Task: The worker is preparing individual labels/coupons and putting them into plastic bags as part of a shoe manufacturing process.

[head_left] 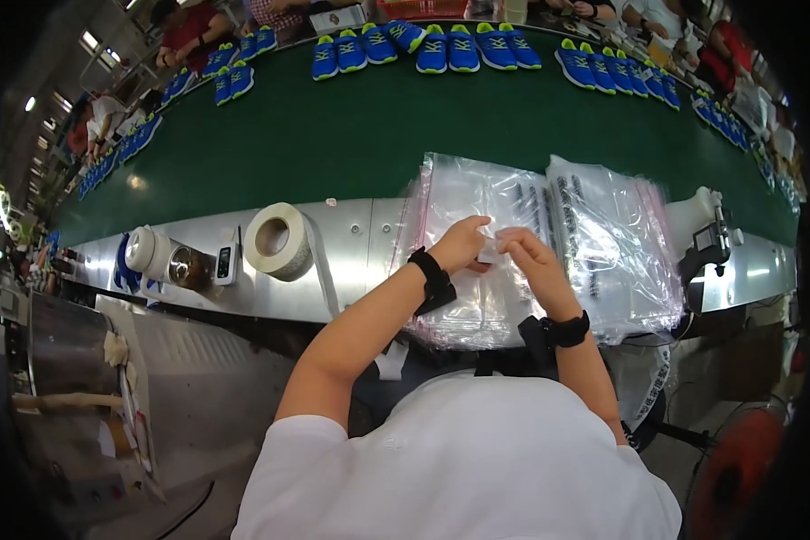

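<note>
My left hand (pixel 462 244) and my right hand (pixel 531 257) meet above a stack of clear plastic bags (pixel 450 315). Between their pinched fingertips is a small whitish, translucent piece (pixel 490 246); its exact kind is too small to make out. Both hands appear closed on it. A second stack of clear bags (pixel 625 261), with dark print and a pink edge, lies against the first on the right. To the left of the hands stands a roll of white labels (pixel 280 241), its loose strip hanging toward the bench's near edge.
A metal bench (pixel 351 236) runs along a green conveyor belt (pixel 333 135). Blue shoes with lime laces (pixel 459 49) line its far side, where other people work. On the bench are a small device with a screen (pixel 228 256), a jar (pixel 189 268) and a tape dispenser (pixel 706 236).
</note>
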`<state>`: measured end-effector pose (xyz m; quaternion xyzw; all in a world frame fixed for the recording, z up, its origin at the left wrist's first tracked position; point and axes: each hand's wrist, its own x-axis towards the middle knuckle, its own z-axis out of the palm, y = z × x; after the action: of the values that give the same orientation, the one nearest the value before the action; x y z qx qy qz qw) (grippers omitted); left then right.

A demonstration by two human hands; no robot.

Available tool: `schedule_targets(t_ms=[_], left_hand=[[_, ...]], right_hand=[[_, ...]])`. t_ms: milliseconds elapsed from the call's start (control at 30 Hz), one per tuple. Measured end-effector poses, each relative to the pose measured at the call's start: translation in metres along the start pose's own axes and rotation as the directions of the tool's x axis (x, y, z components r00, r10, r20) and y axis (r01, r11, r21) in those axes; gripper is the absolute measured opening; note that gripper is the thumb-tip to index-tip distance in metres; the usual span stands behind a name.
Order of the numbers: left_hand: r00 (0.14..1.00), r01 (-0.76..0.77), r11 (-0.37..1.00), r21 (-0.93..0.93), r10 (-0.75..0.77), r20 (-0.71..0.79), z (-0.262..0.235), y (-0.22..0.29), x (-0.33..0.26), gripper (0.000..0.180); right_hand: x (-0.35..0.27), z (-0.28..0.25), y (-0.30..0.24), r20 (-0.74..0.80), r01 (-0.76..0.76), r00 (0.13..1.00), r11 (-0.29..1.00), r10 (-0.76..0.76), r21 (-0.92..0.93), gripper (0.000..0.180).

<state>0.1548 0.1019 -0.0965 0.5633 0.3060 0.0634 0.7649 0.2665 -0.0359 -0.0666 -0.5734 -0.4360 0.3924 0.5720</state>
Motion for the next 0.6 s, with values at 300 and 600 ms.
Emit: schedule_targets(t_ms=[300,600], left_hand=[[0.993,0.116,0.94,-0.322,-0.1,0.066,-0.014,0.035,-0.09,0.071],[0.53,-0.324,0.925,-0.201,0.001,-0.848,-0.084,-0.119,-0.225,0.026]], right_hand=[[-0.007,0.029,0.011,0.296,0.304,0.95,0.507,-0.1,-0.807,0.029],[-0.093,-0.21,0.048,-0.797,0.144,0.598,0.967,0.083,0.209,0.015]])
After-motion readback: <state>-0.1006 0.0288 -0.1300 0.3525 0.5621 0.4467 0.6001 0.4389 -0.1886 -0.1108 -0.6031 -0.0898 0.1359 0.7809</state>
